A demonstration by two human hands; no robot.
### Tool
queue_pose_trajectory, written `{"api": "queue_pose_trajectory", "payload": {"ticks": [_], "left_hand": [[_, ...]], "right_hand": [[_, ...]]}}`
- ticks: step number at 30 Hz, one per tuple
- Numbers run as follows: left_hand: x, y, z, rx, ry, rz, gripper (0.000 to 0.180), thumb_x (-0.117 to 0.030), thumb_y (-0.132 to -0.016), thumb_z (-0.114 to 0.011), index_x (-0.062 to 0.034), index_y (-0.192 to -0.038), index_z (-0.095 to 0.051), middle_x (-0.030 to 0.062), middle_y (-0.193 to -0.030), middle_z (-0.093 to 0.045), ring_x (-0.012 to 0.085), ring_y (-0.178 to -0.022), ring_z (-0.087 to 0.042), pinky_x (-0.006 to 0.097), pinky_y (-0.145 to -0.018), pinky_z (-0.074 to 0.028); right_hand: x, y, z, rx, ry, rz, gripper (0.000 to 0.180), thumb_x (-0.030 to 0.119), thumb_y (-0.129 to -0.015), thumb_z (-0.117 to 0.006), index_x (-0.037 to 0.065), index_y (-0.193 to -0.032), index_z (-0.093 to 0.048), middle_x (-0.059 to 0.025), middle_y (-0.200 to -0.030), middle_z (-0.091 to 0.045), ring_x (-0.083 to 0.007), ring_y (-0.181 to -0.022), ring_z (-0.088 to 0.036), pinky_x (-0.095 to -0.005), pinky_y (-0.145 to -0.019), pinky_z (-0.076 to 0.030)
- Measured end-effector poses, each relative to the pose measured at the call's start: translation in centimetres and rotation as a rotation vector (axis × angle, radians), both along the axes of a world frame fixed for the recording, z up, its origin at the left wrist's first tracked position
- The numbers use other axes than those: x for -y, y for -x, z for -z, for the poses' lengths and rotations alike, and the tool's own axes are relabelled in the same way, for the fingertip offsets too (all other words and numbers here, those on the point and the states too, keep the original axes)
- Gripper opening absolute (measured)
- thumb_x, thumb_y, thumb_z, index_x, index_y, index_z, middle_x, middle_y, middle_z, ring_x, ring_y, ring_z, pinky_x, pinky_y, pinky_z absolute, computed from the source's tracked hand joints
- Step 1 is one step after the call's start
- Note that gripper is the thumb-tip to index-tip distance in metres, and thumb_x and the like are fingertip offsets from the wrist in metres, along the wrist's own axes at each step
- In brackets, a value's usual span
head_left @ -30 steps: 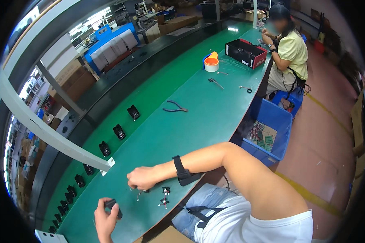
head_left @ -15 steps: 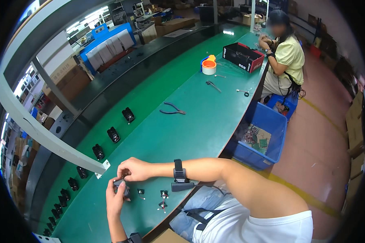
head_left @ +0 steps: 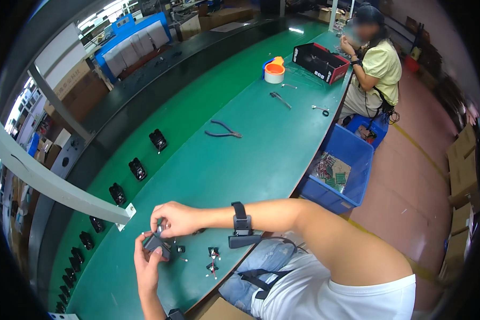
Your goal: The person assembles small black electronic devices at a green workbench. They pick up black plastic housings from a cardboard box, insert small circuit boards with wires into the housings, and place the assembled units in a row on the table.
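Observation:
At the lower left of the workbench point(head_left: 224, 170), my left hand point(head_left: 146, 269) grips a small dark grey plastic housing point(head_left: 156, 245), thumb across its face. Just above it, my right hand point(head_left: 177, 219) has its thumb and fingers pinched by the housing's upper edge. Something small and light shows between those fingertips, too small to name. Beside the housing lies a small black part with a thin lead point(head_left: 181, 249). Farther right are two more small black parts with wires point(head_left: 213, 251), one nearer to me than the other.
A row of black housings point(head_left: 137, 168) lines the green strip at left, behind a grey metal post point(head_left: 64, 184). Blue-handled pliers point(head_left: 224, 129), tweezers point(head_left: 280, 100), tape rolls point(head_left: 274, 72) and a black-red carton point(head_left: 320, 61) lie farther off. A blue bin point(head_left: 352, 165) stands at right; a co-worker point(head_left: 378, 69) sits beyond.
My right fingertips have lifted slightly off the housing, and a small light piece now shows between them. The whole view has shifted a little. The co-worker's hands have risen.

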State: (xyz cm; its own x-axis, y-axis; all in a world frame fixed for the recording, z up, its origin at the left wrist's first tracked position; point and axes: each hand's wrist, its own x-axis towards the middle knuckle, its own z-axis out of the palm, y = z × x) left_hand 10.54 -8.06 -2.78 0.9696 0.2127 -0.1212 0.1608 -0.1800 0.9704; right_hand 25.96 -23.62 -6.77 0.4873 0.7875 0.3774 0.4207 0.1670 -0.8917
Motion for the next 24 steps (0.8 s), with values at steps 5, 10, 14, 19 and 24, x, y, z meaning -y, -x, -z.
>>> {"api": "queue_pose_trajectory", "payload": {"ticks": [5,10,14,19,24], "left_hand": [[0.3,-0.1,-0.7,0.015,0.029,-0.060,0.048,-0.013,-0.089,-0.059,-0.0046,-0.134,-0.045,0.0115,-0.105,-0.062,0.0179,-0.082,-0.067,0.025,-0.067,-0.053],[0.4,-0.1,-0.8,0.023,0.040,-0.040,0.041,-0.013,-0.091,-0.058,-0.0046,-0.129,-0.048,0.0094,-0.099,-0.061,0.0180,-0.083,-0.066,0.026,-0.070,-0.052],[1.8,-0.3,-1.5,0.014,0.015,-0.006,0.041,-0.013,-0.090,-0.059,-0.0049,-0.128,-0.048,0.0115,-0.105,-0.063,0.0188,-0.083,-0.067,0.027,-0.069,-0.053],[1.1,-0.3,-1.2,0.079,0.074,-0.026,0.044,-0.015,-0.090,-0.064,-0.0043,-0.129,-0.049,0.0113,-0.117,-0.063,0.0201,-0.090,-0.068,0.027,-0.070,-0.054],[0.6,-0.4,-0.8,0.138,0.139,-0.070,0.049,-0.014,-0.089,-0.066,-0.0017,-0.134,-0.051,0.0126,-0.124,-0.060,0.0220,-0.095,-0.068,0.028,-0.071,-0.055]], "right_hand": [[-0.3,-0.2,0.0,-0.070,-0.034,-0.010,0.018,0.001,-0.079,-0.069,-0.001,-0.098,-0.069,-0.0123,-0.097,-0.070,-0.0148,-0.077,-0.070,-0.0287,-0.069,-0.058],[0.3,-0.5,-0.9,-0.221,0.028,0.074,0.015,0.014,-0.090,-0.066,-0.001,-0.092,-0.068,-0.0086,-0.076,-0.072,-0.0118,-0.069,-0.070,-0.0284,-0.064,-0.056],[0.3,-0.3,-0.1,-0.170,-0.022,0.035,0.013,0.011,-0.091,-0.064,-0.001,-0.094,-0.066,-0.0099,-0.076,-0.072,-0.0126,-0.071,-0.071,-0.0286,-0.064,-0.056],[-0.2,0.1,-0.2,-0.322,-0.087,-0.050,0.012,0.003,-0.091,-0.058,-0.001,-0.101,-0.063,-0.0047,-0.083,-0.070,-0.0101,-0.080,-0.069,-0.0261,-0.069,-0.055],[0.0,0.0,-0.1,-0.309,-0.060,-0.071,0.016,0.004,-0.089,-0.066,0.000,-0.104,-0.066,-0.0064,-0.093,-0.071,-0.0090,-0.085,-0.067,-0.0249,-0.075,-0.055]]}}
